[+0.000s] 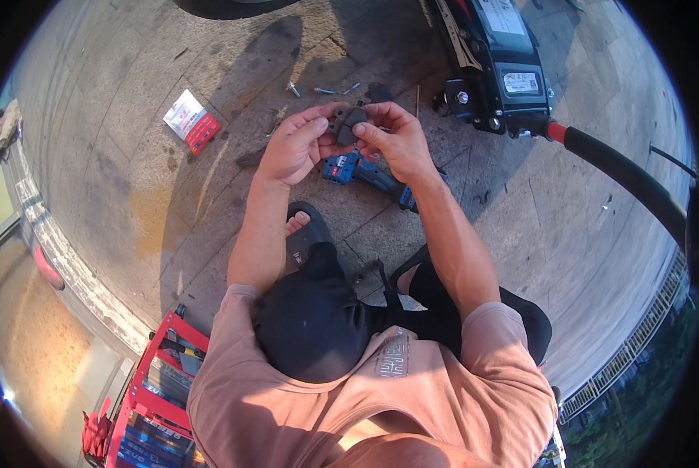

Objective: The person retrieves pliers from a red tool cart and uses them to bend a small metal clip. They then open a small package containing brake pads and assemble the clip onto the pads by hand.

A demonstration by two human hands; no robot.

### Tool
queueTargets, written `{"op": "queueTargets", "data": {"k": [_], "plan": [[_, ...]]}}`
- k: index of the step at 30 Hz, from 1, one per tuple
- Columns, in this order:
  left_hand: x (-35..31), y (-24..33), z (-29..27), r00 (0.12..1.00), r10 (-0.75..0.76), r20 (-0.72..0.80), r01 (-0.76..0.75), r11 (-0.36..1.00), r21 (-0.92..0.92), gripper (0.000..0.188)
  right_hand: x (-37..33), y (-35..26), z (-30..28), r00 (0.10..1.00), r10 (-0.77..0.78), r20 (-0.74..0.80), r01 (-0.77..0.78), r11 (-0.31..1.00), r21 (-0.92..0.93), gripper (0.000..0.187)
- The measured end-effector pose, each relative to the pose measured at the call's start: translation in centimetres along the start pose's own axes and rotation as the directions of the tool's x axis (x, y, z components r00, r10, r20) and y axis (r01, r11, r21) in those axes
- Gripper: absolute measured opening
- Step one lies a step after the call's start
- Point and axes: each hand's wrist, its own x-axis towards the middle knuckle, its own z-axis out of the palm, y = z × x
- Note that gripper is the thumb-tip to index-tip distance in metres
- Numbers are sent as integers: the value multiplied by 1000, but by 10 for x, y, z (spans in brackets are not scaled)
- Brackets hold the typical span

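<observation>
I've L hand (296, 144) + R hand (398, 140) pinching brake pad (352, 123) nr blue pwr tool (371, 175); fingertip slip cd drop it.

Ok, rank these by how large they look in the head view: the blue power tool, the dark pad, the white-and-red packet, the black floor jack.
1. Black floor jack, even cut off
2. Blue power tool, going by visible length
3. White-and-red packet
4. Dark pad, partly covered
</observation>
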Motion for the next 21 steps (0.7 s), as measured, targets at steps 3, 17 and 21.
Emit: {"op": "queueTargets", "data": {"k": [3, 17, 21], "plan": [[0, 0, -1, 1000, -4, 3, 4, 1000, -5, 40, -1, -1, -1, 1000, 5, -1, -5, 1000, -5, 35], [0, -4, -4, 1000, 2, -29, -4, 998, -58, 39, -3, -9, 5, 1000, -1, -9, 0, 999, -33, 35], [1, -4, -6, 1000, -5, -16, 3, 996, -86, 38, -1, -8, 5, 1000, -4, 5, 4, 1000, -16, 34]]}}
